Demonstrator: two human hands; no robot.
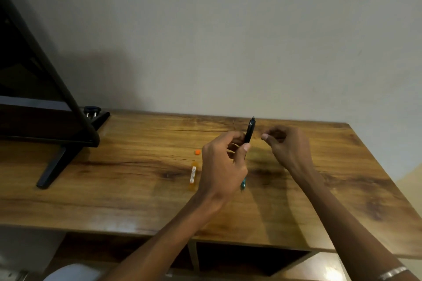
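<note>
- Starting nearest: R forearm comes in from the bottom-right corner w/ a silver bracelet (pixel 391 272) on the wrist; L forearm comes up from bottom centre.
- Under the front edge of the wooden table (pixel 114 201) is an open shelf compartment (pixel 246 258), dark inside.
- Left hand (pixel 219 166) is over the middle of the tabletop, back of hand to camera, fingers curled and thumb pressed on a mechanical pencil (pixel 249 131).
- Pencil is held off the table, near upright w/ a slight tilt. Black upper barrel sticks out above the fist; teal tip end pokes out below the palm.
- Just L of that hand an orange lead tube (pixel 193 174) w/ a white label lies flat on the wood. Its small orange cap (pixel 197 152) sits apart, a bit farther back.
- Right hand (pixel 287 146) is just R of the pencil's top, not touching it. Fingers curled in, thumb tip by forefinger; can't tell if it pinches anything.
- Far L: a black TV (pixel 27 75) on a slanted foot (pixel 51 166).
- Behind everything: a plain grey wall (pixel 228 41).
</note>
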